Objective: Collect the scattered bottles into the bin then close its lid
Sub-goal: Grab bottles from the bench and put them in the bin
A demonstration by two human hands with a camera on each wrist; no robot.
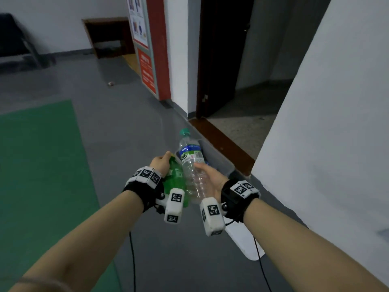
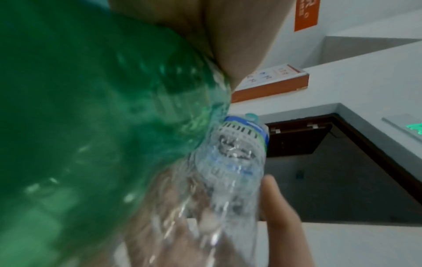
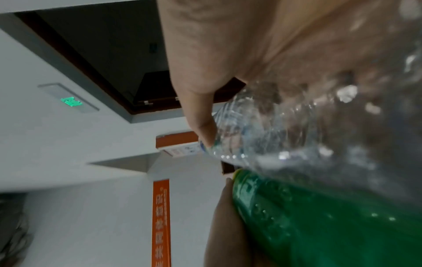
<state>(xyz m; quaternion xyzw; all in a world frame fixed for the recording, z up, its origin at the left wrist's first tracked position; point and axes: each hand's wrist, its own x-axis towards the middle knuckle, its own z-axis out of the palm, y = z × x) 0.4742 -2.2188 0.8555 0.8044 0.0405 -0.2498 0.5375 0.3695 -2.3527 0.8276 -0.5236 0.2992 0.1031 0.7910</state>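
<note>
My left hand [image 1: 162, 162] grips a green plastic bottle [image 1: 174, 178] by its upper part, neck pointing away. My right hand [image 1: 210, 177] holds a clear water bottle [image 1: 191, 163] with a blue label and teal cap [image 1: 184, 131]. The two bottles touch side by side above a grey bin [image 1: 219, 159] by the wall, whose white lid [image 1: 246, 243] lies open towards me. The left wrist view is filled by the green bottle [image 2: 91, 126], with the clear bottle [image 2: 233, 162] beside it. In the right wrist view my thumb lies on the clear bottle [image 3: 297, 126], above the green bottle [image 3: 319, 225].
A white wall [image 1: 326, 144] stands close on the right. An open dark doorway [image 1: 223, 60] with a brown threshold [image 1: 221, 142] lies ahead. A green floor area [image 1: 42, 165] is on the left. A small scrap [image 1: 110, 83] lies on the grey floor farther off.
</note>
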